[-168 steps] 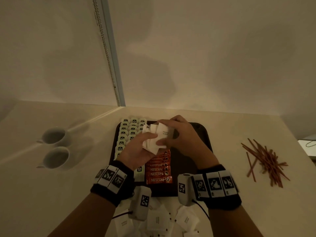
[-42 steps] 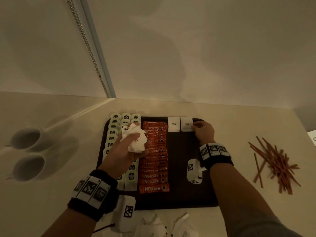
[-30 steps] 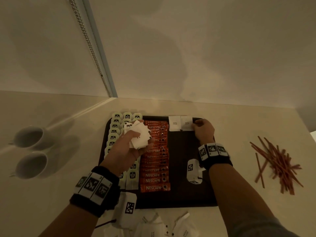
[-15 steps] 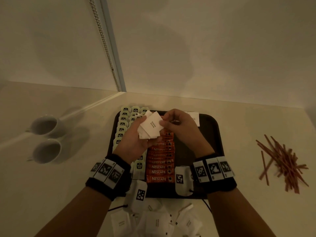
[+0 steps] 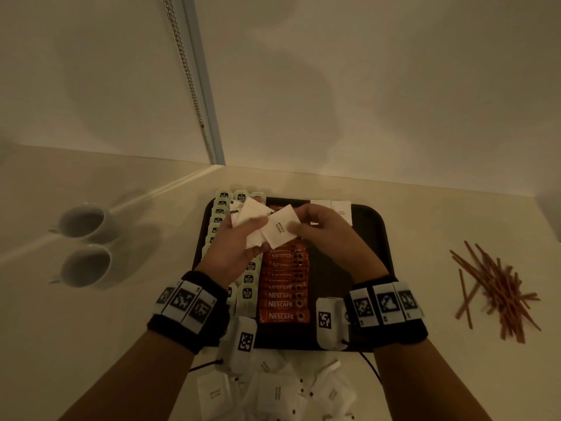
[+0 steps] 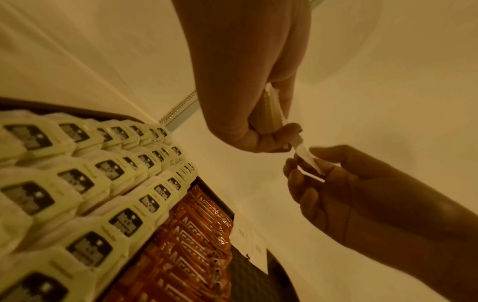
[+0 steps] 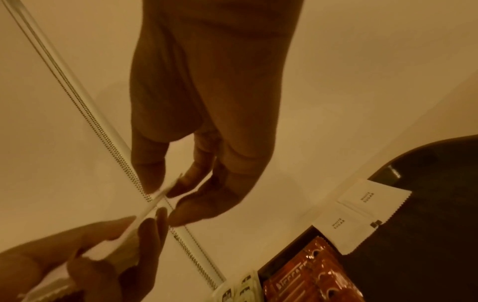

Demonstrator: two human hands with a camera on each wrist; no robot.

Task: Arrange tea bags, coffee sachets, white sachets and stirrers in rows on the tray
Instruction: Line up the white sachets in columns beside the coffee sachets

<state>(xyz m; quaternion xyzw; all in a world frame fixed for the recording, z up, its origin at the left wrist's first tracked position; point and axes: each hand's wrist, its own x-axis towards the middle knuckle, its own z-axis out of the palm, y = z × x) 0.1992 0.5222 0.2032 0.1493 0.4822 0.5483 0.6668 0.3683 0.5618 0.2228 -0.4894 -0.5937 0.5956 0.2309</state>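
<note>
Right hand (image 5: 329, 235) pinching one white sachet (image 5: 280, 227) off left hand's (image 5: 235, 247) clutched stack (image 5: 249, 215); extras could slip onto the tray (image 5: 373, 238).

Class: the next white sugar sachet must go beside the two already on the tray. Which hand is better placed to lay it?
Right. The right hand already pinches one sachet and is nearer the two laid sachets; the left hand holds the stack.

Both hands cover the middle of the tray (image 5: 376, 238), hiding upper coffee sachets (image 5: 283, 294) and part of the tea bags (image 5: 247, 293). Loose white sachets (image 5: 273, 393) run off the bottom edge; tea-bag label print is unreadable.
</note>
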